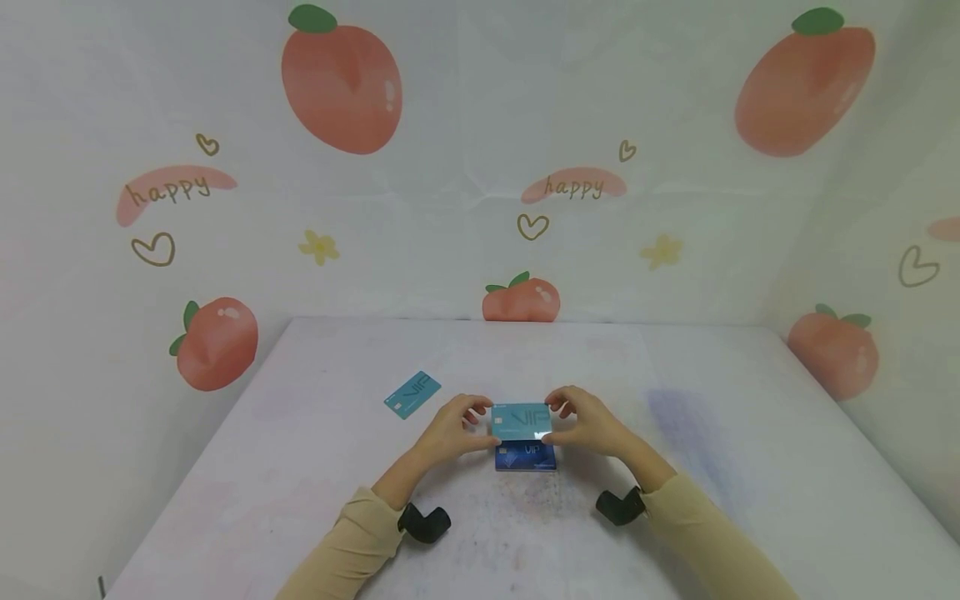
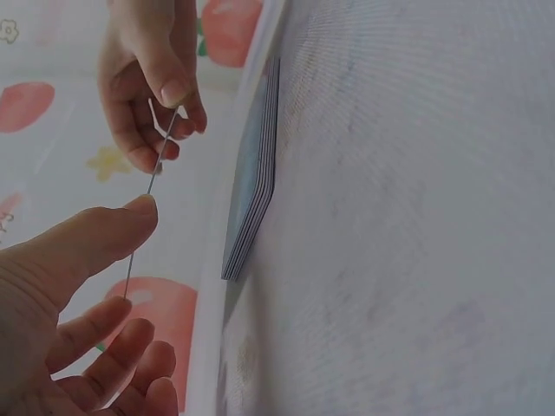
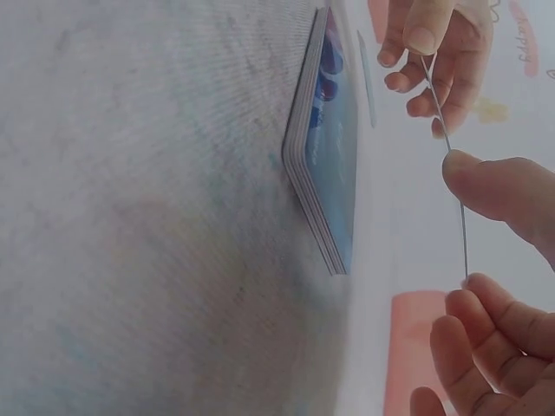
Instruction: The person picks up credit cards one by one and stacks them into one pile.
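A light teal VIP card is held in the air between both hands, seen edge-on in the two wrist views. My left hand pinches its left end between thumb and fingers. At the right end, my right hand pinches it the same way. Below the held card, a neat stack of cards lies on the table, a dark blue VIP card on top. Several layered edges of the stack show in the right wrist view. The held card stays apart from the stack.
Another teal VIP card lies at an angle on the white table, left of and beyond the stack. A white backdrop printed with fruit and hearts rises behind the table. Black wrist devices sit by the sleeve cuffs.
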Available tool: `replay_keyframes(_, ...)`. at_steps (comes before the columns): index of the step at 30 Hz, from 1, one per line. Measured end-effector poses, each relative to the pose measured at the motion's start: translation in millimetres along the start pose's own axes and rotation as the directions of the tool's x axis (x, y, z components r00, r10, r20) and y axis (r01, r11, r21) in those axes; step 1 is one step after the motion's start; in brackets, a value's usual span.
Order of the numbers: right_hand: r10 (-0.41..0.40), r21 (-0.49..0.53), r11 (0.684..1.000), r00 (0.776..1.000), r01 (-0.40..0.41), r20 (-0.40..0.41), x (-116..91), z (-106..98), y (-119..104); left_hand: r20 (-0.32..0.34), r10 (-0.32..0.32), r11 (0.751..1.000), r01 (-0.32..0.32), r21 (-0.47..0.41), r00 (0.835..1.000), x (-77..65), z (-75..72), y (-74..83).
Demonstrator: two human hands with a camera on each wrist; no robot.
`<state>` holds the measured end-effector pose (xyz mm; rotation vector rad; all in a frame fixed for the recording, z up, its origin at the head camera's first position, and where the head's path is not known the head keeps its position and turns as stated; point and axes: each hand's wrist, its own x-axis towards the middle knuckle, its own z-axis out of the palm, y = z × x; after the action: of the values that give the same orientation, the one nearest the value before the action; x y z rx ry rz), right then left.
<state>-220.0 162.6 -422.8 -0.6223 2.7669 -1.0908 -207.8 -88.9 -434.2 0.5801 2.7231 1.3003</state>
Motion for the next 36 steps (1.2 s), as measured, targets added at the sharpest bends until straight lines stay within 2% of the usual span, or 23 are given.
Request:
replay_keyframes(13,-0.083,0.01,0.997,0.997,0.083,0.004,-7,1,3,0.006,0.035,0.999,-0.035,0.023,0.999,-1.1,3.3,-2.1)
replay_keyframes(36,-0.092,-0.022,0.995,0.995,0.093,0.035,-13,6,8,0.035,0.047,0.998,-0.048,0.041,0.998,-6.1,7.9,-4.9)
